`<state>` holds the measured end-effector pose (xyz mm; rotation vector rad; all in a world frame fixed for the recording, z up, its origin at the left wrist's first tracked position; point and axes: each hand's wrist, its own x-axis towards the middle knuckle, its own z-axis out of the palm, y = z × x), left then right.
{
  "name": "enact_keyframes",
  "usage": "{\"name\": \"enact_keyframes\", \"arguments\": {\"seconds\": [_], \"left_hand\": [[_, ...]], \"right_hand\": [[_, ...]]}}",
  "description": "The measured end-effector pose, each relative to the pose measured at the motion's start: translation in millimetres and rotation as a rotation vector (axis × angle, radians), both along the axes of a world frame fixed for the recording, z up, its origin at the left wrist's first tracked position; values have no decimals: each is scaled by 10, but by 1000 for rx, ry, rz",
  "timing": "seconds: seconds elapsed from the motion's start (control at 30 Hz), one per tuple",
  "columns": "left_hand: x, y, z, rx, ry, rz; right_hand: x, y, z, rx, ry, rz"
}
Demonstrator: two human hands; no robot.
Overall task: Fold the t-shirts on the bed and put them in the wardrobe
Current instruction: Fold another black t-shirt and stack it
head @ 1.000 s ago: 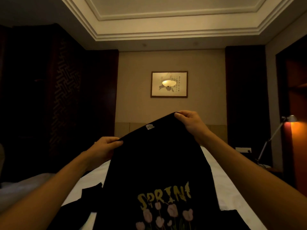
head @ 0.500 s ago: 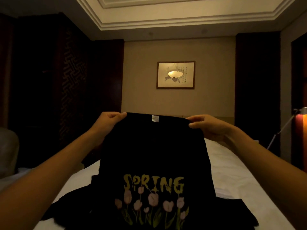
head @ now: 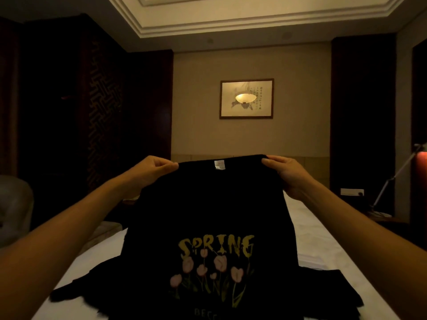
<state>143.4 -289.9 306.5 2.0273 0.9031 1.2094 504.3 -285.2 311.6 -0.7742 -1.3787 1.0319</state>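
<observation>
A black t-shirt (head: 208, 204) with a yellow "SPRING" print and pink tulips hangs in front of me above the white bed (head: 323, 245). My left hand (head: 152, 169) pinches its top edge on the left, and my right hand (head: 286, 172) pinches the top edge on the right. A white label shows at the collar between my hands. The shirt's sleeves and lower part spread out on the bed. Dark wooden panelling (head: 99, 116), possibly the wardrobe, stands on the left.
A framed picture (head: 246, 98) hangs on the far wall. A desk lamp (head: 392, 179) stands at the right beside a lit orange surface. A grey chair (head: 13, 209) sits at the left edge. More dark fabric lies on the bed under the shirt.
My right hand has come down level with the left, so the shirt's top edge now runs straight across. The view has shifted and the whole print shows.
</observation>
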Motion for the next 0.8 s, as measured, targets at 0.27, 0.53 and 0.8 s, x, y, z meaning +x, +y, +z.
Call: {"name": "enact_keyframes", "arguments": {"seconds": [0.27,0.53,0.8], "left_hand": [[-138,49,-184,-73,176,-63],[96,14,-252,52,-217,80],[49,40,-307,148,-48,344]], "right_hand": [[-13,-71,64,25,-132,-40],[67,-106,22,-1,-388,32],[225,36,-226,-93,-442,84]]}}
